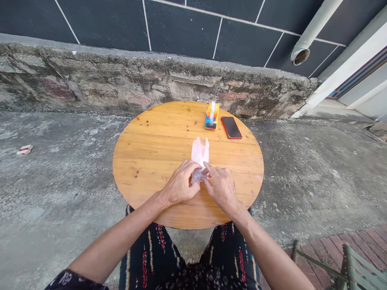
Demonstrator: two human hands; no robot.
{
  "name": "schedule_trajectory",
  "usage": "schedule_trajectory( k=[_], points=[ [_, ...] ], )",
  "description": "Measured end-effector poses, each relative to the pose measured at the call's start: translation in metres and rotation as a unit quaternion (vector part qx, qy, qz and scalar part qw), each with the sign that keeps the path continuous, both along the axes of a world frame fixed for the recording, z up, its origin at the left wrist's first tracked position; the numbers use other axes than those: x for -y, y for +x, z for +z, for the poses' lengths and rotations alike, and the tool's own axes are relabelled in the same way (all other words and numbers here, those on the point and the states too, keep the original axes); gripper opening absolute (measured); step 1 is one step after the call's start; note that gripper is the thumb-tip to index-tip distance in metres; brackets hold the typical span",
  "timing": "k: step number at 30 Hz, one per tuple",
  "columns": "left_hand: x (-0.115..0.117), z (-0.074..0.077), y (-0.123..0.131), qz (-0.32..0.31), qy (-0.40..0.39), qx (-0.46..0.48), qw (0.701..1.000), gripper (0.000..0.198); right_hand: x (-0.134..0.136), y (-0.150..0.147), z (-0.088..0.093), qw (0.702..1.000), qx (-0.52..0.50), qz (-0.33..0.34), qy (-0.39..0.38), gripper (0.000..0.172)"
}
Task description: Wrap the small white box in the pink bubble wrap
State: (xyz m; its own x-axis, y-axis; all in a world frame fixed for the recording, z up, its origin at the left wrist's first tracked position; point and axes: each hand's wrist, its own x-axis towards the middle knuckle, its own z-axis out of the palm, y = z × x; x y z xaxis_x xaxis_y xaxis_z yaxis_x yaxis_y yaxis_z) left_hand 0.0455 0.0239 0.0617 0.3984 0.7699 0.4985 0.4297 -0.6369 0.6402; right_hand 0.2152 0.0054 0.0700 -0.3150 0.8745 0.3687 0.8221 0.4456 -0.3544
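A thin, crinkled, whitish see-through plastic bag [198,152] lies just right of centre on a round counter [145,161] of smooth, knotted yellow wood; the left hand [183,182] and right hand [222,186] pinch its near end. Rough grey concrete [60,173] surrounds it, with a weathered stone ledge [121,84] and dark tiled wall [181,32] behind.

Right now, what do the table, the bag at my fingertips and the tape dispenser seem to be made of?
Table: wood, likely varnished, with visible grain, dark knots and a slight sheen.
Bag: probably thin plastic film, whitish, crinkled and partly see-through.
Tape dispenser: likely hard plastic, going by its bright yellow and blue body; too small to judge its finish.
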Motion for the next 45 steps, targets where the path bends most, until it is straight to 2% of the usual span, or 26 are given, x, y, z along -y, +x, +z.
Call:
schedule_trajectory(
  k=[4,6,13,18,23,27,31,33,37,45],
  points=[
    [0.002,-0.001,0.010,0.060,-0.017,0.048,0.997,0.008,0.000,-0.001,-0.001,0.999,0.021,-0.015,0.020,0.045],
    [0.003,-0.003,0.016,0.081,-0.018,0.059,0.995,0.001,0.000,-0.001,-0.001,0.999,0.036,-0.022,0.026,0.046],
    [0.000,-0.007,0.024,0.178,-0.026,0.057,0.982,0.012,-0.001,-0.001,-0.001,0.999,0.027,-0.021,0.026,0.050],
    [-0.009,-0.004,0.023,0.179,-0.098,0.029,0.979,0.021,-0.002,0.003,-0.004,1.000,-0.017,-0.012,-0.015,0.055],
    [-0.011,-0.004,0.018,0.133,-0.130,0.032,0.982,0.010,-0.008,0.015,-0.008,0.985,-0.151,0.045,-0.069,0.065],
    [-0.008,-0.007,0.017,0.136,-0.145,0.045,0.979,0.002,-0.014,0.022,-0.009,0.966,-0.238,0.062,-0.080,0.053],
    [-0.008,-0.010,0.021,0.156,-0.131,0.066,0.977,0.007,-0.017,0.023,-0.017,0.953,-0.286,-0.013,-0.101,0.027],
    [-0.008,-0.011,0.023,0.162,-0.126,0.070,0.976,0.008,-0.017,0.022,-0.022,0.942,-0.308,-0.028,-0.129,0.021],
    [-0.004,-0.009,0.025,0.178,-0.135,0.066,0.972,0.009,-0.012,0.017,-0.029,0.922,-0.357,-0.022,-0.150,0.019],
    [0.030,-0.006,0.027,0.184,-0.126,0.037,0.974,0.012,0.012,0.020,-0.029,0.920,-0.346,-0.013,-0.182,0.020]
  ],
)
